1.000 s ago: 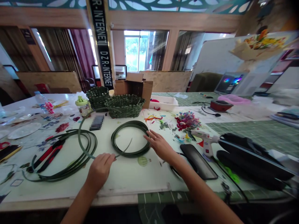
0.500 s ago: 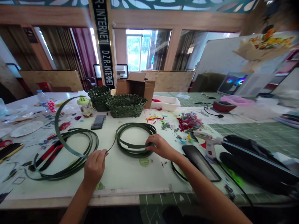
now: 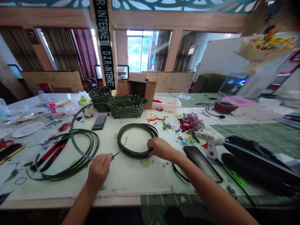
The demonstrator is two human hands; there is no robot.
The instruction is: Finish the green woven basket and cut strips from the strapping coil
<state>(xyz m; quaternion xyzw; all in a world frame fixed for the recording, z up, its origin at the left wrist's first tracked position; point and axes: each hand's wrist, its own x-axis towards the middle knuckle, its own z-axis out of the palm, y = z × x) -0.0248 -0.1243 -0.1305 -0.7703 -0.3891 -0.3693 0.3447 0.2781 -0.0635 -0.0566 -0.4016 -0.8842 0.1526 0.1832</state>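
Green strip (image 3: 72, 132) curves lengthwise, one end slanting up rightward.

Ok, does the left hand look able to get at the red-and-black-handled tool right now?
Probably not without letting go first: the left hand holds a green strip. Otherwise the way looks fairly free; the tool's handles lie exposed, with only strands of the loose coil between.

Coil (image 3: 134, 154) pt.-hidden by R hand (image 3: 158, 147)
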